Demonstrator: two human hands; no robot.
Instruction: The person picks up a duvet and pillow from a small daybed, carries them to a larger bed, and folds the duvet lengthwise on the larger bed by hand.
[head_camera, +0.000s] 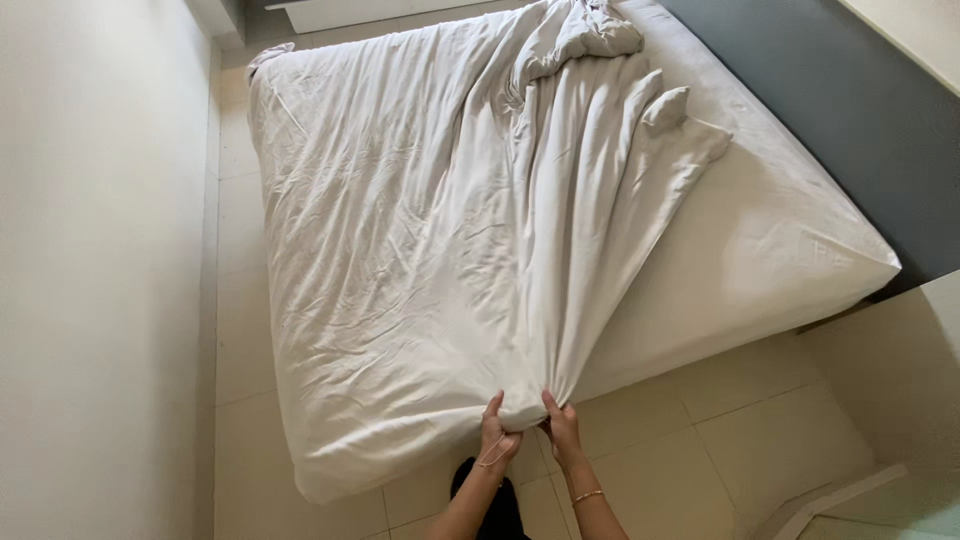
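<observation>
Two hands grip one corner of white duvet (420, 230) at near edge of bed (790, 240). Left hand (496, 432) and right hand (563, 428) side by side, fingers pinched shut on gathered fabric. Duvet spread over left part of mattress, bunched in long folds toward far end. Fitted sheet bare on right. Grey headboard (850, 100) at right. Pale tiled floor (700, 450) below, white wall (90, 270) left.

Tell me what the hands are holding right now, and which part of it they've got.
Both the left hand and the right hand grip the white duvet at a gathered bunch of its near edge, at the foot of the bed.
</observation>
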